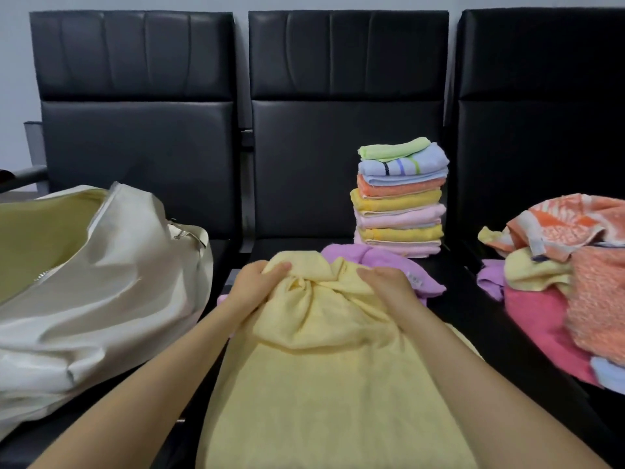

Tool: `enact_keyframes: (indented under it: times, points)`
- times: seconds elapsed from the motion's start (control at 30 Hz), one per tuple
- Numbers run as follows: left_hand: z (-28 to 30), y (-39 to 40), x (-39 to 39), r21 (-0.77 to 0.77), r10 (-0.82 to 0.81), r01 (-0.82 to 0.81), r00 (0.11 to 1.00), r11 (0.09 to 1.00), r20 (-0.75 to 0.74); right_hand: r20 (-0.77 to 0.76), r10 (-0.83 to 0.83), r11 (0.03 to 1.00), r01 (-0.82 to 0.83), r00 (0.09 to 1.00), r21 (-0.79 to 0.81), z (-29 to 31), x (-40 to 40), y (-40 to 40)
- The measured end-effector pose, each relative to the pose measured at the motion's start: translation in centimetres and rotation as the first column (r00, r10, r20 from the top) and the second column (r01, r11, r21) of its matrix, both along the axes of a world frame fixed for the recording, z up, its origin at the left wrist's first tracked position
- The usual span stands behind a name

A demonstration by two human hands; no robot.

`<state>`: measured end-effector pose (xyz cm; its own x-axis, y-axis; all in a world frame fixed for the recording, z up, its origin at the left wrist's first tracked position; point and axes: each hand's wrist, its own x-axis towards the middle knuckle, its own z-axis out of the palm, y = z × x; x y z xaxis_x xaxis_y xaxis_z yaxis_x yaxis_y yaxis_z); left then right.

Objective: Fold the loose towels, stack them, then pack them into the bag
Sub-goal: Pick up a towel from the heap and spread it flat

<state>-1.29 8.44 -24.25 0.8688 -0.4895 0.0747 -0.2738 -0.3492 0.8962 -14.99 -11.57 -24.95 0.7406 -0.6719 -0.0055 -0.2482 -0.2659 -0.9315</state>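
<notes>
A large pale yellow towel (324, 377) lies loose across the middle black seat and down towards me. My left hand (257, 282) grips a bunched fold at its far edge. My right hand (389, 282) grips the same bunched edge a little to the right. Under the yellow towel lies a purple towel (368, 260). Behind it, a stack of several folded towels (400, 201) stands on the seat. A cream bag (101, 282) lies open on the left seat.
A heap of loose towels (575, 275), orange, yellow, pink and purple, covers the right seat. Black padded chair backs (314, 130) rise behind everything. A grey armrest (27, 174) shows at the far left.
</notes>
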Motion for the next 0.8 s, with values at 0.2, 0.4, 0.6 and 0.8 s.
enact_keyframes:
  times: [0.2,0.4,0.6,0.8]
  points:
    - [2.6,0.5,-1.4,-0.380,0.106,-0.228,0.943,0.896,-0.315,0.549,-0.388,0.764,-0.075,0.740,0.641,3.3,-3.8,-2.9]
    - [3.4,-0.1,-3.8,-0.444,-0.021,-0.057,0.985,0.894,-0.170,0.498,-0.499,0.754,0.072,0.709,0.653,3.6,-6.8,-2.4]
    - [2.0,-0.4,-5.8,-0.282,-0.201,0.187,0.979,0.941,-0.022,-0.169,-0.138,0.882,0.043,0.976,-0.469,1.0,-6.4,-0.8]
    - [0.2,1.2,-4.7,-0.078,-0.270,0.278,0.957,0.957,0.106,-0.321,0.310,0.704,-0.443,0.895,-0.555,1.0,-4.7,5.2]
